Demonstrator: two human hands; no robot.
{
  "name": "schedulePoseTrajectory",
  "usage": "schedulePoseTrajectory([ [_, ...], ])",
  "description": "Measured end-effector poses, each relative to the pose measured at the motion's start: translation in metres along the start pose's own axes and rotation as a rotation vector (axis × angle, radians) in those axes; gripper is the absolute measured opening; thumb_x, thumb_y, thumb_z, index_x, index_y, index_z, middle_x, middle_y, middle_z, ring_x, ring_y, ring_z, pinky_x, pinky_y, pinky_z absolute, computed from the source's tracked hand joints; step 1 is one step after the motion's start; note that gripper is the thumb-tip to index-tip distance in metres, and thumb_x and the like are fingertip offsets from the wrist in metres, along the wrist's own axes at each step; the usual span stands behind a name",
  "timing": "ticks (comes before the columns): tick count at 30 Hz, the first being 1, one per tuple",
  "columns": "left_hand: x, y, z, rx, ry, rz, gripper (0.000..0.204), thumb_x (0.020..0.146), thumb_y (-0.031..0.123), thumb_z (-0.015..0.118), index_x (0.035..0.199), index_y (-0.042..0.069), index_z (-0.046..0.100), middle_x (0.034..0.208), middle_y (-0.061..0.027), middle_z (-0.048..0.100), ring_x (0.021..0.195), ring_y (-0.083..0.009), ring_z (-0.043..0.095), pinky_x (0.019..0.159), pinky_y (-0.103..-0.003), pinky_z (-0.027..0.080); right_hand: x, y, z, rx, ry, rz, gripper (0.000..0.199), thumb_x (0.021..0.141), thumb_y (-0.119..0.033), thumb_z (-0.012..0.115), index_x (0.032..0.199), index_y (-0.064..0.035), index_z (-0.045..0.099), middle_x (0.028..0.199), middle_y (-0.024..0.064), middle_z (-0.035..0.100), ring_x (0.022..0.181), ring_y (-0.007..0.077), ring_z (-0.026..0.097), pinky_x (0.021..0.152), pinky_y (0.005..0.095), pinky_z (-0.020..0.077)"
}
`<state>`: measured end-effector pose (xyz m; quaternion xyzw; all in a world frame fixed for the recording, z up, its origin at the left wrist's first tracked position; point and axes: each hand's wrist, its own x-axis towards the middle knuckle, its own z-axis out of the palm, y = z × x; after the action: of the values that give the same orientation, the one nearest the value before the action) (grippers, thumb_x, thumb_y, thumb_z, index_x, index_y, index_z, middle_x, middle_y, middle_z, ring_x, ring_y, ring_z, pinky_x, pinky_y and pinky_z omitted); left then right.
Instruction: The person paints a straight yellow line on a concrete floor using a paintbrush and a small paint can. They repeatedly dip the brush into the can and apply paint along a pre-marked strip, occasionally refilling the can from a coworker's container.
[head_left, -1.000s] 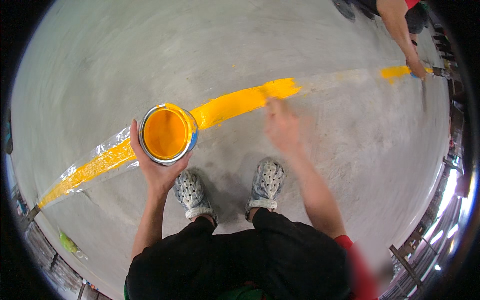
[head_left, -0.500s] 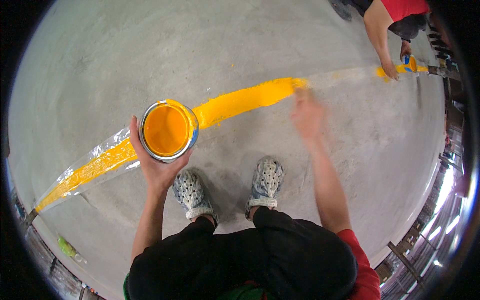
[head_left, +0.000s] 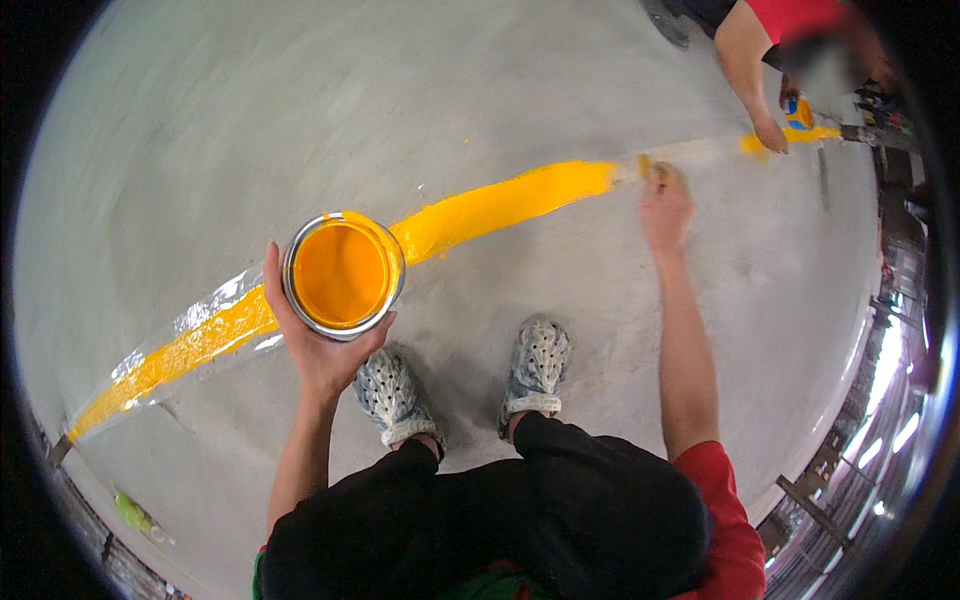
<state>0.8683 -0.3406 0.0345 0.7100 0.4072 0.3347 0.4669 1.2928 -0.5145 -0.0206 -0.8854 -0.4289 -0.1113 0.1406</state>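
My left hand (head_left: 325, 358) is wrapped round an open round can (head_left: 332, 328) of yellow-orange paint, held above the floor with fingers and thumb on its sides. In my right hand (head_left: 667, 218) is a small paintbrush (head_left: 645, 165), its bristles coated yellow and its handle mostly hidden by the fingers. The brush is just right of the end of a glossy yellow stripe (head_left: 510, 203) painted across the floor. Left of the can, the yellow line (head_left: 215, 332) has clear plastic film (head_left: 205, 312) along it.
At the far right another person's hand (head_left: 770, 135) rests by a second yellow patch (head_left: 815, 133), beside a blue-and-yellow paint can (head_left: 798, 113). My shoes (head_left: 537, 365) stand on the near side of the stripe. A green item (head_left: 132, 512) lies at the lower left.
My right hand has moved right with the brush, from the stripe's end to a spot beyond it. The paint can stays in my left hand, nearly in place. The other person has shifted slightly.
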Motion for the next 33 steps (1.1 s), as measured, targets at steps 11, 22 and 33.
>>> schedulePoseTrajectory([
  [11,0.031,0.002,0.026,-0.037,-0.206,0.145,0.120,0.058,0.023,0.093,0.151,0.000,0.021,0.146,-0.0191,0.040,0.133,-0.0320,0.045,0.113,-0.041,0.034,-0.002,-0.142,-0.131,0.964,0.006,0.456,0.015,0.096,-0.009,0.063,0.107,0.0009,0.062,0.088,0.0088,0.068,0.073,0.0128,0.068,0.060,0.0277,0.0551],
  [22,0.054,0.041,0.122,-0.009,-0.369,0.348,0.113,0.057,0.019,0.091,0.149,0.004,0.027,0.143,-0.0199,0.043,0.131,-0.0388,0.044,0.111,-0.046,0.037,0.032,-0.143,-0.161,0.797,-0.463,-0.126,0.015,0.089,-0.003,0.067,0.102,0.0035,0.063,0.089,0.0136,0.068,0.073,0.0168,0.069,0.065,0.0294,0.0566],
  [33,0.073,0.007,0.214,0.180,-0.360,0.315,0.113,0.057,0.023,0.093,0.148,0.003,0.029,0.144,-0.0196,0.044,0.133,-0.0368,0.044,0.111,-0.045,0.037,0.023,0.062,-0.055,1.615,-0.199,0.637,0.019,0.095,-0.011,0.065,0.109,0.0012,0.060,0.091,0.0114,0.067,0.073,0.0181,0.066,0.061,0.0301,0.0539],
])
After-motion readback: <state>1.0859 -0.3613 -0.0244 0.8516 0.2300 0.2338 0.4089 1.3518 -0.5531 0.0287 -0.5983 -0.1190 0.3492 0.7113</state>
